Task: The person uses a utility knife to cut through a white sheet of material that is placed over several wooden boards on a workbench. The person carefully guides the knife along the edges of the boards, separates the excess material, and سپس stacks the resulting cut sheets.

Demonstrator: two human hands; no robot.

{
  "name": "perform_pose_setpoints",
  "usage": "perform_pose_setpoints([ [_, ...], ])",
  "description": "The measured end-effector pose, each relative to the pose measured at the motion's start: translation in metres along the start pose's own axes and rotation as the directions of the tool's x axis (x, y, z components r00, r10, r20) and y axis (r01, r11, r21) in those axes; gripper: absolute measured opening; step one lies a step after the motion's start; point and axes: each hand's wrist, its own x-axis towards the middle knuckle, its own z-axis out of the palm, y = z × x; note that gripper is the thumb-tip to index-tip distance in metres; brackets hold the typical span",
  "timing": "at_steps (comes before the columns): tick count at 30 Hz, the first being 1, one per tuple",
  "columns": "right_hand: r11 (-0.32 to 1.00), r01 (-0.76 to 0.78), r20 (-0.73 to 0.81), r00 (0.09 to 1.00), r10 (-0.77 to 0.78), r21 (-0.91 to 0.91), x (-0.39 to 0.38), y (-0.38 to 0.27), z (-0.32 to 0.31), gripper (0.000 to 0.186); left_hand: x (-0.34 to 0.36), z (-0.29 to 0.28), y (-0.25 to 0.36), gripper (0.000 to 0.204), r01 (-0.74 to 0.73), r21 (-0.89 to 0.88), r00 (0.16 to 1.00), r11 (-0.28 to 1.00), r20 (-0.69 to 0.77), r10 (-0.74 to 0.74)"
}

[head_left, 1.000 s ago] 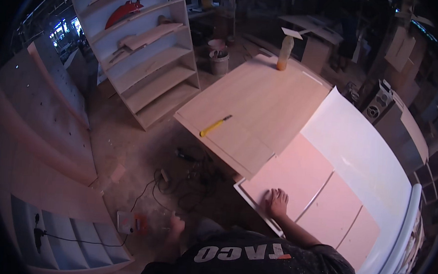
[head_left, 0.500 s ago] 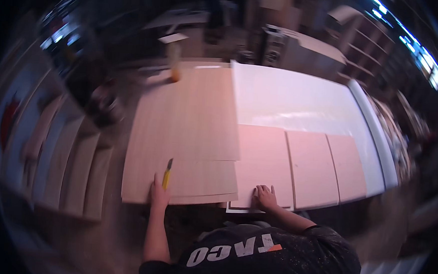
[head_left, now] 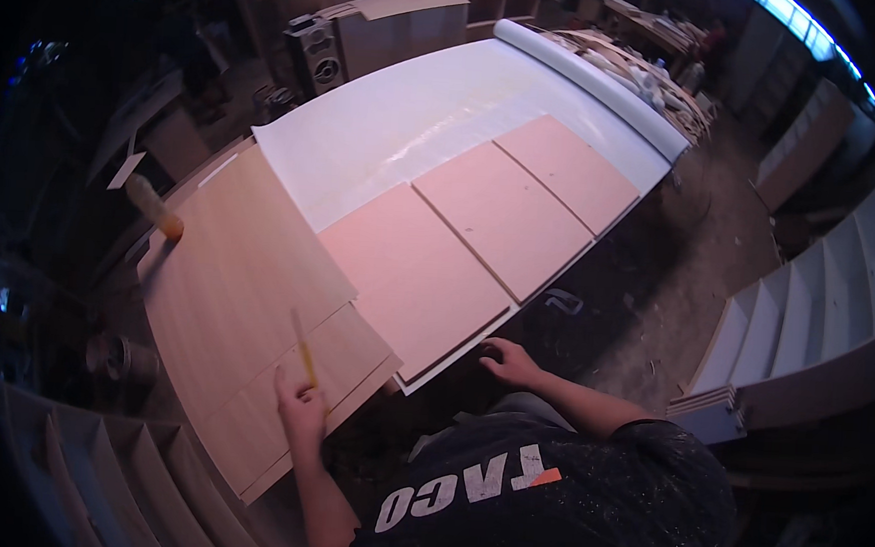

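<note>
Nearest is the black T-shirt, seen from above, w/ both forearms reaching out past it. R hand is just off the near edge of the worktop, by the pink panels; its fingers are loosely bent, approx half open, nothing seen in them; can't tell if the fingertips touch the edge. L hand is over the near part of the wood board, index finger fairly straight, other fingers curled in, w/ the near end of the yellow knife at the thumb side. Can't tell if the grip is closed on it or just touching, b/c knife is blurred. Key relation: knife lies straight out from the L fingers, handle end toward the hand, blade end away from the body & slightly left; its long axis runs across a thin line on the wood board. L hand is clearly the nearer one; R hand is well apart, off to the right. Next out, 3 pink panels sit side by side, right of the board, on a white sheet. Farther: bottle w/ orange bottom nr the board's far left edge, white roll along the sheet's far right end, speaker beyond.
</note>
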Motion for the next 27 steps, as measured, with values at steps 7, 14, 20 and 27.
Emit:
perform_pose_setpoints([
  [7, 0.685, -0.115, 0.288, 0.947, -0.143, 0.719, -0.034, -0.057, -0.073, 0.050, -0.071, 0.194, 0.074, 0.091, 0.020, -0.374, 0.727, 0.927, 0.642, 0.243],
  [14, 0.574, -0.024, 0.075, 0.995, -0.064, 0.818, -0.111, 0.052, -0.176, 0.043, -0.155, 0.369, 0.099, 0.095, 0.176, -0.405, 0.447, 0.897, 0.845, 0.293],
  [20, 0.530, -0.034, -0.006, 0.997, 0.074, 0.847, -0.139, 0.109, -0.220, 0.034, -0.189, 0.432, 0.125, 0.094, 0.245, -0.222, 0.377, 0.944, 0.919, 0.118],
  [27, 0.439, -0.018, -0.068, 0.982, 0.179, 0.898, -0.118, 0.129, -0.253, 0.026, -0.166, 0.440, 0.129, 0.090, 0.154, -0.247, 0.462, 0.957, 0.874, 0.151],
])
